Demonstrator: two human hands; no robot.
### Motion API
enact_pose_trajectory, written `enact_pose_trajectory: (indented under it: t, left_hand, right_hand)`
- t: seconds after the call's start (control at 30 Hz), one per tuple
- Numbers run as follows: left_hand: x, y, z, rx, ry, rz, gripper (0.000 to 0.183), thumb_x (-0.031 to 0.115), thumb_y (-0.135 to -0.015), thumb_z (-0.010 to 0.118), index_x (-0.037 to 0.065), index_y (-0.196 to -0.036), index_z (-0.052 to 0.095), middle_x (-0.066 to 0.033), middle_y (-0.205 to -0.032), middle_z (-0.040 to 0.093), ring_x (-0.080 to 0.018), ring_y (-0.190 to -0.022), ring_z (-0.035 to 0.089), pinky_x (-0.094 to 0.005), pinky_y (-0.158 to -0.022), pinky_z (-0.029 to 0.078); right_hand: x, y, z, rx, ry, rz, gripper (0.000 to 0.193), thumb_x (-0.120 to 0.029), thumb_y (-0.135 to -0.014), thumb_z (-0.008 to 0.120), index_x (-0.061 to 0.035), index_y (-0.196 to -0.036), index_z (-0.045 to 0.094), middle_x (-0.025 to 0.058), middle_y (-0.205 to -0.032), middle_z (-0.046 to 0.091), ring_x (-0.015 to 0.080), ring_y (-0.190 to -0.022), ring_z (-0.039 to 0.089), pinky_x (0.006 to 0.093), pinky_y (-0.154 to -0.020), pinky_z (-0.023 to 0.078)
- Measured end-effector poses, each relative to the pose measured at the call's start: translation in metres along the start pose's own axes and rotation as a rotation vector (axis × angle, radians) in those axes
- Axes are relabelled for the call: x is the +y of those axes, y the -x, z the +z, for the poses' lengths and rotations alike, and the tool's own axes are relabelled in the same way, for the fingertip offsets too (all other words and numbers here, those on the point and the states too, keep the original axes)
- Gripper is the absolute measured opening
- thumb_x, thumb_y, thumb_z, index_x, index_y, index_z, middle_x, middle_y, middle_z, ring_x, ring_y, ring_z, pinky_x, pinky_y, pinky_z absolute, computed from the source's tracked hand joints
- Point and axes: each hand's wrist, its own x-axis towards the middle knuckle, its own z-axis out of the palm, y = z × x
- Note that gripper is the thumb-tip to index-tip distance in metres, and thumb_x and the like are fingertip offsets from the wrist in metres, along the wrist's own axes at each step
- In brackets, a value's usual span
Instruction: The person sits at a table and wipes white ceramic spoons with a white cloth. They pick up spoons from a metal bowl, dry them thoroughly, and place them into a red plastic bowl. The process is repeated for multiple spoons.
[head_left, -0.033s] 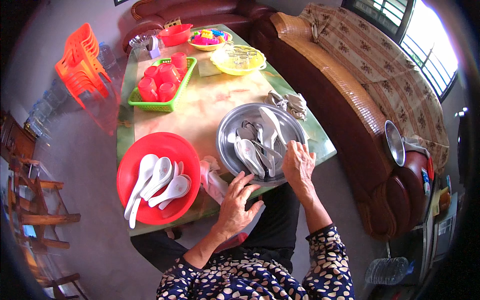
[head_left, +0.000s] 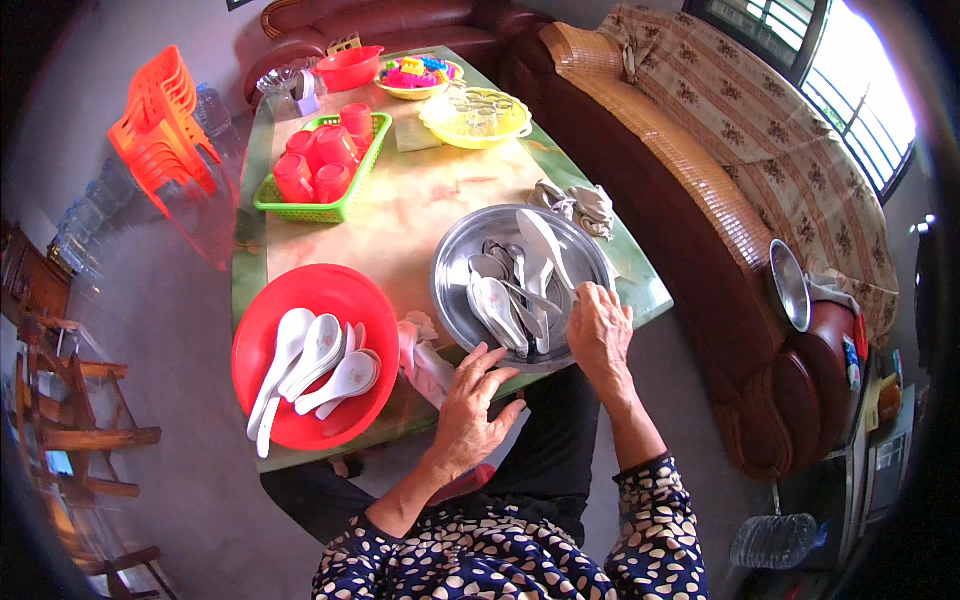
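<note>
A round steel basin point(head_left: 447, 300) stands at the near right of the table, holding white soup spoons point(head_left: 497, 308) and several metal spoons point(head_left: 488, 266). My right hand point(head_left: 600, 330) is closed at the basin's right side, gripping the handle end of a white rice paddle point(head_left: 541, 240). The paddle's broad end points up and left over the far part of the basin. My left hand point(head_left: 475, 405) rests at the basin's near left rim, holding nothing, its fingers apart. To the left, a red plastic basin point(head_left: 262, 375) holds more white spoons point(head_left: 350, 378) and a longer white ladle-like spoon point(head_left: 290, 340).
A pinkish cloth point(head_left: 425, 368) lies between the basins; a grey cloth point(head_left: 592, 212) sits behind the steel one. Farther back are a green basket point(head_left: 340, 210) of red cups, a yellow tray point(head_left: 480, 135) of glasses and a red bowl point(head_left: 350, 70). A sofa point(head_left: 680, 200) runs along the right.
</note>
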Motion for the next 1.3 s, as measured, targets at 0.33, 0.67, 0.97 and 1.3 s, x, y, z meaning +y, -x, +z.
enact_pose_trajectory:
  t: [0.33,0.67,0.97,1.3]
  left_hand:
    - [0.013,-0.018,0.001,0.095,-0.006,0.028,0.032,0.004,-0.072,0.071,0.004,-0.102,0.06,-0.0105,-0.1,0.06,-0.0287,-0.096,0.055,-0.0375,-0.085,0.044]
    - [0.019,-0.032,0.005,-0.023,0.49,-0.313,0.024,0.02,-0.093,0.056,0.0,-0.104,0.06,-0.003,-0.096,0.06,-0.0109,-0.084,0.055,-0.0234,-0.073,0.043]
    - [0.009,-0.034,-0.029,0.245,0.764,-0.583,0.03,0.025,-0.097,0.047,0.0,-0.098,0.062,-0.0027,-0.08,0.062,-0.0078,-0.074,0.056,-0.0218,-0.068,0.046]
    - [0.002,0.01,-0.079,0.564,0.871,-0.648,0.026,0.024,-0.097,0.045,0.001,-0.087,0.053,-0.0017,-0.058,0.046,-0.0107,-0.043,0.046,-0.0259,-0.041,0.042]
  right_hand:
    - [0.003,0.029,-0.027,0.124,-0.261,-0.101,0.017,-0.005,-0.08,0.057,-0.0029,-0.097,0.056,0.0122,-0.078,0.058,0.0301,-0.073,0.056,0.0393,-0.065,0.042]
    - [-0.017,0.042,-0.035,-0.267,-1.176,0.284,0.015,-0.005,-0.091,0.052,0.0022,-0.104,0.053,0.0038,-0.07,0.053,0.0087,-0.063,0.049,0.0236,-0.058,0.042]
    - [-0.09,0.058,-0.028,-0.688,-1.641,0.401,0.018,-0.016,-0.097,0.049,0.0003,-0.1,0.057,-0.0004,-0.069,0.054,0.0067,-0.061,0.048,0.0201,-0.057,0.04]
    - [-0.112,0.085,-0.013,-0.76,-1.36,-0.111,0.014,-0.011,-0.09,0.056,0.0017,-0.094,0.062,0.0113,-0.075,0.063,0.0215,-0.065,0.06,0.0321,-0.06,0.048]
